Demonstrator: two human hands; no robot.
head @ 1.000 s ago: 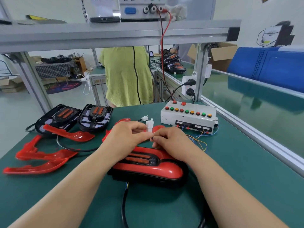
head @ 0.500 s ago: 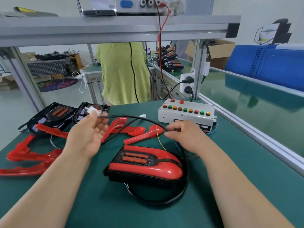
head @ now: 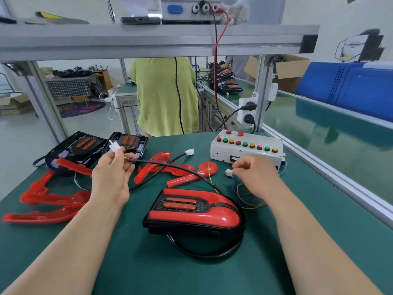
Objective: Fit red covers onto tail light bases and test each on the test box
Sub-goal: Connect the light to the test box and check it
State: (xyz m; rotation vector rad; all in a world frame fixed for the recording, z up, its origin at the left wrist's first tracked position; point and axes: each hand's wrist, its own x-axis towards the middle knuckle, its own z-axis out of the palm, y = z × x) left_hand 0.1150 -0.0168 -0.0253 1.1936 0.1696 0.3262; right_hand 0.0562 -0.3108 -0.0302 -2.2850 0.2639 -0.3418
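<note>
While loose red covers (head: 49,201) lie at the left of the table (head: 148,273), your left hand (head: 112,177) curls its fingers (head: 128,167) round the black cable (head: 170,166), holding its white plug (head: 114,147) uppermost. The covered tail light (head: 191,213) sits at centre. Your right hand (head: 255,175) pinches a small white connector (head: 228,172) just before the test box (head: 246,150).

Both pinch: left grip (head: 112,174) raised, right grip (head: 256,175) forward.
</note>
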